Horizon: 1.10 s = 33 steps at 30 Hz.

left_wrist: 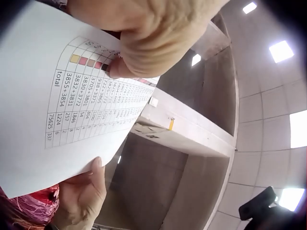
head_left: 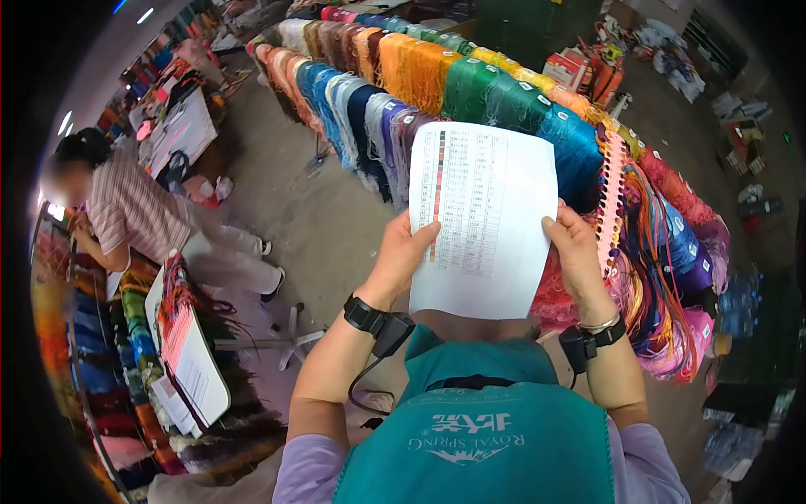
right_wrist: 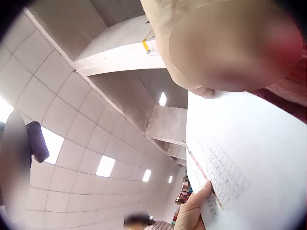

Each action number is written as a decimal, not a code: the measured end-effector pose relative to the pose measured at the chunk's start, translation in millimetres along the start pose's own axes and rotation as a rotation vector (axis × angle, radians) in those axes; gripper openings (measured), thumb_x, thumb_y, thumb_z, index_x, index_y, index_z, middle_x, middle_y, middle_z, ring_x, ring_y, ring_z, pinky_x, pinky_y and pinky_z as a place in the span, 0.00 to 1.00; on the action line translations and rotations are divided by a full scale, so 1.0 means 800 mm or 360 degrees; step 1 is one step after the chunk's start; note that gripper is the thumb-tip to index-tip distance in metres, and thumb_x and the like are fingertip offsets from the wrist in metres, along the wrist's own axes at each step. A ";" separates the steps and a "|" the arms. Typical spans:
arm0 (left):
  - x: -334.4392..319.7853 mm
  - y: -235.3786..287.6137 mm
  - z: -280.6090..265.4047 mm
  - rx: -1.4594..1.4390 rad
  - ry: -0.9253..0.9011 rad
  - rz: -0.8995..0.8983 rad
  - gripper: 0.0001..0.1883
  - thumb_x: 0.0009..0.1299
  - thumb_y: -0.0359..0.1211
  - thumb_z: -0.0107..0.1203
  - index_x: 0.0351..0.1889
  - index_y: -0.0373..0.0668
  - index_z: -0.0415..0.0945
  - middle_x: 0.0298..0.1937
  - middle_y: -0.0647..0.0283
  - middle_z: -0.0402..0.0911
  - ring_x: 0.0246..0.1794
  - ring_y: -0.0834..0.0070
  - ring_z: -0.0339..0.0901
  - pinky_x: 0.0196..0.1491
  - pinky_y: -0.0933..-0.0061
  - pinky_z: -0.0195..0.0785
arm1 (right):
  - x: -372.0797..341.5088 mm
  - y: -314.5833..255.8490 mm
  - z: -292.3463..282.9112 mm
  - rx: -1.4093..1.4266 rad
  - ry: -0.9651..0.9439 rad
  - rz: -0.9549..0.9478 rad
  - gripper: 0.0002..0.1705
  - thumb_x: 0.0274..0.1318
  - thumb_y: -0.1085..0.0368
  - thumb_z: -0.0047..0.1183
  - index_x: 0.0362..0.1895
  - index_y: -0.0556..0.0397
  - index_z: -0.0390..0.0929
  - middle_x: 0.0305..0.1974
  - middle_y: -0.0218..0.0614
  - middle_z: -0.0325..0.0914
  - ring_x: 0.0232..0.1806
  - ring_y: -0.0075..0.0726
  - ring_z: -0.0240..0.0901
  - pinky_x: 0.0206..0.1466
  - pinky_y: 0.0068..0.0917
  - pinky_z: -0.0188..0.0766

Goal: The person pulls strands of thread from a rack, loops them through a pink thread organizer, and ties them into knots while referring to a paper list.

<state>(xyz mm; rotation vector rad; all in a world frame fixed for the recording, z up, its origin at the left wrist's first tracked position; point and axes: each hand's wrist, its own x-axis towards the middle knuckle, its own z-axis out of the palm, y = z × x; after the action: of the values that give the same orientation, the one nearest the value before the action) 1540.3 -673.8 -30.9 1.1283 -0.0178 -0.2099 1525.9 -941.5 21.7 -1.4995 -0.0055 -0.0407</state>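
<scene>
A white printed sheet (head_left: 520, 252) is held up between both hands, bearing a table of number pairs beside a column of small colour swatches. At its left edge the left hand (head_left: 403, 254) pinches it, thumb on the swatch column. The right hand (head_left: 578, 252) pinches the opposite edge, with its thumb on the blank margin. In the left wrist view the left thumb (left_wrist: 120, 68) lies by the last swatches, near a row reading "total". Behind the sheet's right edge hangs a pink strip with holes (head_left: 611, 202), strung with multicoloured threads (head_left: 651, 252).
A long rack of thread hanks (head_left: 411, 67), sorted by colour, runs behind the sheet. At the left another person (head_left: 159, 202) leans over a second rack of hanks (head_left: 134, 336). A white board with papers (head_left: 197, 378) lies on that rack. A stand's leg base (head_left: 292, 336) is on the floor.
</scene>
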 end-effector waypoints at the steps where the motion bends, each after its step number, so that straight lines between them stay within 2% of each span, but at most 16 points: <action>1: 0.008 0.000 -0.002 0.0011 -0.0027 -0.0017 0.16 0.74 0.25 0.52 0.60 0.32 0.72 0.54 0.54 0.81 0.48 0.73 0.81 0.51 0.68 0.77 | -0.001 -0.006 -0.007 -0.0065 0.0052 -0.0003 0.14 0.69 0.67 0.50 0.54 0.60 0.78 0.45 0.34 0.83 0.43 0.23 0.79 0.46 0.21 0.77; 3: 0.024 0.007 -0.003 0.0036 -0.0082 -0.0049 0.17 0.74 0.26 0.52 0.60 0.32 0.72 0.54 0.54 0.81 0.49 0.73 0.81 0.52 0.68 0.76 | -0.002 -0.023 -0.028 -0.0220 0.0112 -0.0062 0.14 0.70 0.65 0.51 0.54 0.57 0.78 0.43 0.34 0.83 0.42 0.23 0.80 0.45 0.20 0.78; 8: 0.058 0.008 -0.002 -0.0081 -0.0203 -0.0108 0.17 0.74 0.26 0.53 0.60 0.33 0.72 0.55 0.54 0.81 0.49 0.72 0.81 0.52 0.67 0.77 | -0.002 -0.032 -0.122 -0.0819 0.0660 -0.0371 0.11 0.67 0.68 0.54 0.50 0.58 0.80 0.41 0.30 0.83 0.42 0.19 0.77 0.46 0.18 0.72; 9: 0.065 0.007 -0.002 -0.0090 -0.0226 -0.0121 0.17 0.74 0.26 0.53 0.60 0.33 0.72 0.55 0.54 0.81 0.49 0.72 0.81 0.51 0.67 0.77 | -0.003 -0.036 -0.135 -0.0844 0.0690 -0.0371 0.11 0.67 0.68 0.54 0.50 0.59 0.80 0.40 0.29 0.82 0.42 0.19 0.76 0.46 0.18 0.71; 12: 0.081 0.009 0.006 -0.0065 -0.0257 -0.0107 0.17 0.74 0.26 0.54 0.60 0.33 0.72 0.54 0.54 0.82 0.49 0.71 0.82 0.51 0.67 0.77 | -0.002 -0.036 -0.175 -0.1186 0.0844 -0.0304 0.14 0.66 0.66 0.55 0.51 0.61 0.79 0.41 0.34 0.82 0.43 0.22 0.76 0.49 0.21 0.72; 15: 0.095 0.014 0.015 -0.0131 -0.0324 -0.0143 0.17 0.74 0.26 0.55 0.60 0.33 0.72 0.54 0.54 0.82 0.49 0.71 0.82 0.52 0.67 0.77 | 0.004 -0.025 -0.196 -0.1247 0.0827 -0.0202 0.17 0.66 0.64 0.56 0.53 0.62 0.78 0.41 0.36 0.83 0.43 0.23 0.77 0.48 0.22 0.72; 18: 0.109 0.028 0.031 -0.0138 -0.0371 -0.0116 0.18 0.73 0.27 0.56 0.59 0.33 0.73 0.54 0.53 0.82 0.49 0.71 0.82 0.52 0.68 0.77 | 0.014 -0.022 -0.191 -0.0849 0.0734 0.0092 0.20 0.65 0.62 0.56 0.56 0.64 0.76 0.40 0.36 0.83 0.42 0.24 0.77 0.46 0.22 0.72; 22: 0.131 0.048 0.046 -0.0053 -0.0425 -0.0093 0.17 0.73 0.27 0.56 0.58 0.32 0.74 0.54 0.53 0.82 0.49 0.70 0.82 0.51 0.68 0.77 | 0.036 -0.017 -0.179 -0.0626 0.0616 0.0158 0.20 0.64 0.63 0.58 0.55 0.64 0.76 0.33 0.30 0.81 0.31 0.18 0.74 0.35 0.16 0.67; 24: 0.145 0.052 0.057 -0.0024 -0.0398 -0.0109 0.17 0.73 0.27 0.56 0.58 0.31 0.74 0.54 0.53 0.82 0.49 0.70 0.82 0.50 0.68 0.77 | 0.041 -0.023 -0.173 -0.0677 0.0565 0.0241 0.12 0.64 0.65 0.57 0.47 0.60 0.77 0.25 0.22 0.74 0.23 0.12 0.65 0.25 0.14 0.56; 26: 0.165 0.041 0.061 0.0039 -0.0353 -0.0145 0.16 0.73 0.26 0.55 0.58 0.30 0.74 0.53 0.54 0.83 0.48 0.70 0.82 0.50 0.68 0.77 | 0.047 -0.018 -0.175 -0.0570 0.0573 0.0246 0.07 0.64 0.66 0.56 0.41 0.56 0.76 0.22 0.19 0.69 0.20 0.10 0.58 0.23 0.15 0.51; 30: 0.192 0.023 0.072 0.0145 -0.0292 -0.0217 0.16 0.73 0.24 0.52 0.59 0.31 0.74 0.54 0.55 0.82 0.50 0.72 0.81 0.52 0.69 0.75 | 0.046 -0.021 -0.177 -0.0355 0.0563 0.0211 0.04 0.63 0.68 0.56 0.38 0.53 0.75 0.23 0.17 0.66 0.22 0.11 0.57 0.25 0.16 0.52; 33: 0.206 0.012 0.075 0.0123 -0.0256 -0.0224 0.16 0.73 0.24 0.53 0.57 0.30 0.74 0.51 0.54 0.83 0.46 0.71 0.83 0.49 0.69 0.77 | 0.043 -0.033 -0.171 -0.0227 0.0561 0.0168 0.03 0.63 0.70 0.55 0.38 0.52 0.74 0.28 0.17 0.66 0.28 0.11 0.60 0.32 0.15 0.55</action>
<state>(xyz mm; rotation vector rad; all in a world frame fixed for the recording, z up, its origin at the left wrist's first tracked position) 1696.1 -752.3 -11.6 1.1881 -0.0903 -0.4284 1556.8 -1080.4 39.1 -1.6154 0.3665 -0.2233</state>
